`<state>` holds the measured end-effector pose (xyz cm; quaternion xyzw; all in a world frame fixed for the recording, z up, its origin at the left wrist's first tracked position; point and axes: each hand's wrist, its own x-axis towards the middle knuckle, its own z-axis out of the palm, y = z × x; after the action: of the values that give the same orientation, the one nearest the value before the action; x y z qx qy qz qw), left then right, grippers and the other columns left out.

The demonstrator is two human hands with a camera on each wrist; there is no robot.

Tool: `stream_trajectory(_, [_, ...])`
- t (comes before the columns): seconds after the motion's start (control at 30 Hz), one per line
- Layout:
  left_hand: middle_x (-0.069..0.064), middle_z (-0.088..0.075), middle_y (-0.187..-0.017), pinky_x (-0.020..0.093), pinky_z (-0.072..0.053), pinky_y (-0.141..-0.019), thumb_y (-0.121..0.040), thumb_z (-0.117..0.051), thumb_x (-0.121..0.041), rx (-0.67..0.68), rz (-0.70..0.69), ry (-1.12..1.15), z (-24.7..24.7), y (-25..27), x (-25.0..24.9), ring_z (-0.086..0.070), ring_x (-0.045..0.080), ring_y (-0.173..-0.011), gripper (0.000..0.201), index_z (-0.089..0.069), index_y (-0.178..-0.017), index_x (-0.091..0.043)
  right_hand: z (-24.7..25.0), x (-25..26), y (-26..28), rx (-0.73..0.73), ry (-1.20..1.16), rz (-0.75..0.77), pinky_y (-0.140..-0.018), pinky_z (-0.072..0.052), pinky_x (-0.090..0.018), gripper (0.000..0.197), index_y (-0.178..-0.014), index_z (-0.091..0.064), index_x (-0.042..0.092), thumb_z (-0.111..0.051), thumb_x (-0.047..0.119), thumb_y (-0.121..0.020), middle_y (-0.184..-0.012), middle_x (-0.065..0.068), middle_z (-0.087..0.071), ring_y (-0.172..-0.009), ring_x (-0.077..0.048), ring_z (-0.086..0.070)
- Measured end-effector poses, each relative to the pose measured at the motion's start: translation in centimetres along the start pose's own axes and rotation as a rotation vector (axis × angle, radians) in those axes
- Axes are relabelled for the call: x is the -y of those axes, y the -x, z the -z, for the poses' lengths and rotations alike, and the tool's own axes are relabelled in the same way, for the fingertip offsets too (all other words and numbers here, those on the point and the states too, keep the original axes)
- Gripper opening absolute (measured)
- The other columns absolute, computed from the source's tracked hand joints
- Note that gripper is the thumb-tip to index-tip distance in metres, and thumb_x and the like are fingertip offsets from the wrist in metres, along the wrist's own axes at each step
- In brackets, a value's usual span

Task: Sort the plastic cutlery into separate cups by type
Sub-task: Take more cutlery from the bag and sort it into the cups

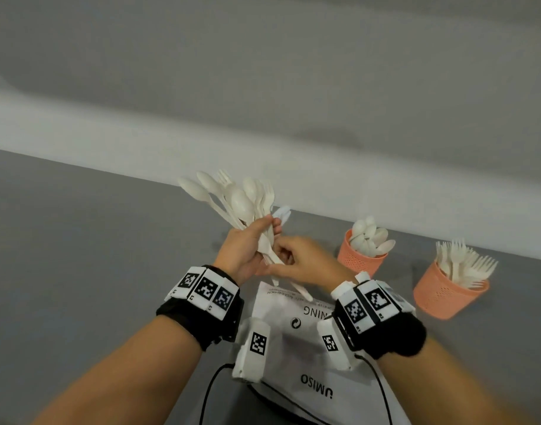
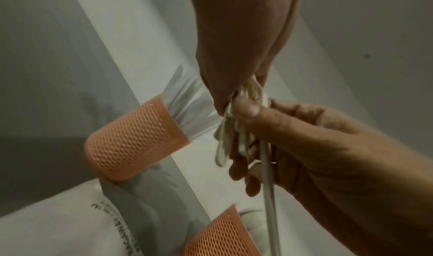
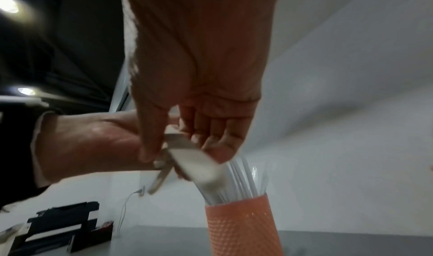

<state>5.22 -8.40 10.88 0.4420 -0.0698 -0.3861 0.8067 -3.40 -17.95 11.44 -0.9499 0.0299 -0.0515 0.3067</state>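
My left hand (image 1: 257, 240) grips a bunch of white plastic spoons and forks (image 1: 235, 200) by the handles, heads fanned upward. My right hand (image 1: 283, 256) pinches the handle of one cutlery piece (image 1: 299, 289) at the bottom of the bunch; its type is hidden. In the left wrist view, the right hand's thumb (image 2: 248, 110) and curled fingers hold that long handle (image 2: 269, 186). On the table at the right stand an orange mesh cup of spoons (image 1: 359, 259) and an orange mesh cup of forks (image 1: 447, 296). A third orange cup (image 3: 241, 226) holds straight white pieces; behind my hands only their tips (image 1: 281, 213) show.
A white printed plastic bag (image 1: 293, 338) lies on the grey table (image 1: 79, 256) under my wrists. Black cables (image 1: 211, 384) run from the wrist cameras. A pale wall borders the table's far edge. Dark equipment (image 3: 58, 223) sits beyond the table.
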Motion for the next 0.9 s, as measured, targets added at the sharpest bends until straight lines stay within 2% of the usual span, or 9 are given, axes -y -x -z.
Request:
stream_trajectory(0.1, [0.001,-0.059,-0.077,0.024,-0.053,-0.054,-0.093,-0.053,-0.025,-0.003,0.034,-0.067,-1.6,0.1,1.1,-0.058,0.013,-0.065,0.02,-0.061,-0.084,-0.009,0.8,-0.6,2.0,0.016,-0.089,-0.069,-0.052,-0.038,-0.012,0.016,-0.078,-0.05,0.024,-0.052,0.018,-0.093,-0.064,0.007,-0.053,-0.051,-0.002,-0.05])
stream_trajectory(0.17, [-0.001,-0.061,-0.08,0.025,-0.052,-0.058,-0.093,-0.052,-0.029,0.0,0.054,-0.139,-2.4,0.2,2.0,-0.057,0.011,-0.07,0.021,-0.06,-0.087,-0.011,2.0,-0.9,3.6,0.069,-0.102,-0.123,-0.054,-0.041,-0.011,0.014,-0.086,-0.055,0.02,-0.046,0.016,-0.096,-0.063,0.007,-0.055,-0.048,0.001,-0.052])
stream_trajectory(0.3, [0.002,-0.059,-0.077,0.023,-0.049,-0.063,-0.095,-0.05,-0.02,-0.039,0.025,-0.069,-3.6,0.5,3.3,-0.057,0.01,-0.068,0.019,-0.059,-0.081,-0.011,5.1,-3.5,7.1,0.167,0.089,-0.249,-0.064,-0.034,-0.029,0.021,-0.074,-0.049,0.013,-0.051,0.021,-0.093,-0.067,0.002,-0.048,-0.067,-0.014,-0.046])
stream_trajectory(0.4, [-0.002,-0.062,-0.063,0.019,-0.049,-0.052,-0.095,-0.049,-0.017,0.032,0.047,-0.07,-4.5,1.2,4.1,-0.058,0.006,-0.052,0.016,-0.059,-0.083,-0.011,6.6,-4.7,9.0,-0.092,-0.166,-0.284,-0.063,-0.033,-0.025,0.024,-0.08,-0.057,-0.001,-0.057,0.021,-0.09,-0.069,-0.002,-0.048,-0.067,-0.01,-0.045])
stream_trajectory(0.5, [-0.001,-0.062,-0.063,0.02,-0.049,-0.051,-0.093,-0.051,-0.016,0.183,0.072,-0.195,-6.1,2.4,5.9,-0.057,0.007,-0.051,0.017,-0.064,-0.083,-0.01,6.6,-4.1,9.8,-0.356,-0.509,-0.29,-0.061,-0.041,-0.013,0.013,-0.087,-0.064,0.012,-0.062,0.024,-0.087,-0.067,0.007,-0.059,-0.058,0.002,-0.054])
stream_trajectory(0.6, [0.001,-0.062,-0.062,0.022,-0.051,-0.052,-0.096,-0.045,-0.013,0.314,0.099,-0.208,-8.1,3.9,7.4,-0.059,0.009,-0.053,0.022,-0.063,-0.089,-0.004,5.8,-4.4,10.5,-0.409,-0.697,-0.309,-0.068,-0.044,-0.036,0.009,-0.088,-0.062,0.014,-0.062,0.022,-0.087,-0.068,0.0,-0.064,-0.065,-0.026,-0.056])
stream_trajectory(0.63, [0.001,-0.065,-0.063,0.022,-0.053,-0.052,-0.096,-0.044,-0.011,0.333,0.106,-0.192,-8.6,4.1,7.9,-0.062,0.009,-0.053,0.022,-0.063,-0.09,-0.003,5.8,-4.5,11.0,-0.445,-0.744,-0.323,-0.066,-0.042,-0.038,0.008,-0.086,-0.06,0.012,-0.061,0.019,-0.088,-0.065,-0.001,-0.062,-0.063,-0.027,-0.053])
stream_trajectory(0.77, [0.002,-0.07,-0.069,0.023,-0.054,-0.056,-0.095,-0.045,-0.01,0.361,0.108,-0.205,-9.8,4.7,9.6,-0.064,0.009,-0.056,0.02,-0.065,-0.094,-0.007,6.8,-4.7,13.2,-0.551,-0.815,-0.32,-0.047,-0.042,-0.016,0.018,-0.079,-0.057,0.013,-0.049,0.016,-0.095,-0.053,0.009,-0.057,-0.051,-0.005,-0.053])
stream_trajectory(0.9, [0.007,-0.064,-0.064,0.024,-0.053,-0.055,-0.094,-0.048,-0.011,0.366,0.09,-0.211,-10.9,4.8,10.7,-0.062,0.013,-0.055,0.018,-0.064,-0.099,-0.003,5.8,-4.8,14.2,-0.476,-0.784,-0.274,-0.049,-0.046,-0.015,0.023,-0.1,-0.057,0.008,-0.049,0.029,-0.094,-0.058,0.004,-0.053,-0.046,-0.003,-0.052])
